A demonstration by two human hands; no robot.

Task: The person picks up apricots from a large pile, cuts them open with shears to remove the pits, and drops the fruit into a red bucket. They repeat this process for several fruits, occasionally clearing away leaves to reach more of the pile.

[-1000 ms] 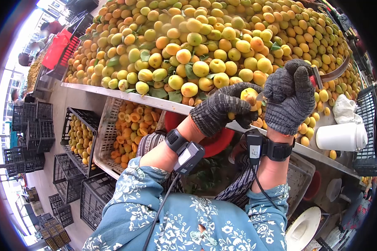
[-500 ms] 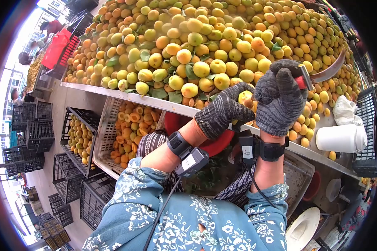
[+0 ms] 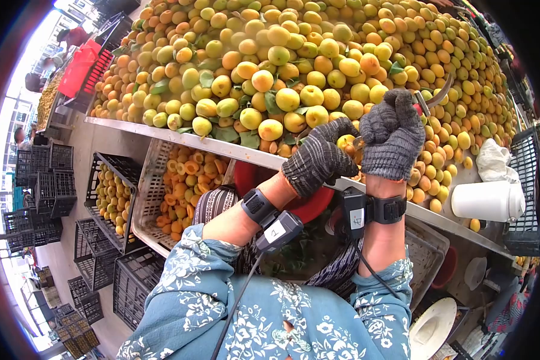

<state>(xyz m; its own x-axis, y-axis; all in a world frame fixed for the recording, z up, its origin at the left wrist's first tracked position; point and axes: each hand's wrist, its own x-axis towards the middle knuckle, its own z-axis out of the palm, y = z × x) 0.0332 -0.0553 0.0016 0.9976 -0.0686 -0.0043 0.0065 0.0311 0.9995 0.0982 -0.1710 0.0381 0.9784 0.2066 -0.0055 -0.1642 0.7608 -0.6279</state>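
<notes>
My left hand (image 3: 318,159), in a dark knitted glove, grips a yellow apricot (image 3: 345,142) just above the table's metal edge. My right hand (image 3: 393,135), in a grey knitted glove, is closed on a curved knife (image 3: 433,96) with a red handle; its blade points up and to the right. The two hands touch at the apricot. Behind them lies a big heap of apricots (image 3: 294,60) with some green leaves.
A metal table edge (image 3: 180,139) runs across below the heap. Under it stand a white crate of halved apricots (image 3: 183,180), a black crate of small fruit (image 3: 111,192) and a red bowl (image 3: 309,207). A white jar (image 3: 486,201) lies at right. Empty black crates (image 3: 48,186) stack at left.
Both hands have shifted slightly left and closer together. The knife has swung so that its blade stands more upright and nearer the heap. The apricot stays in my left hand.
</notes>
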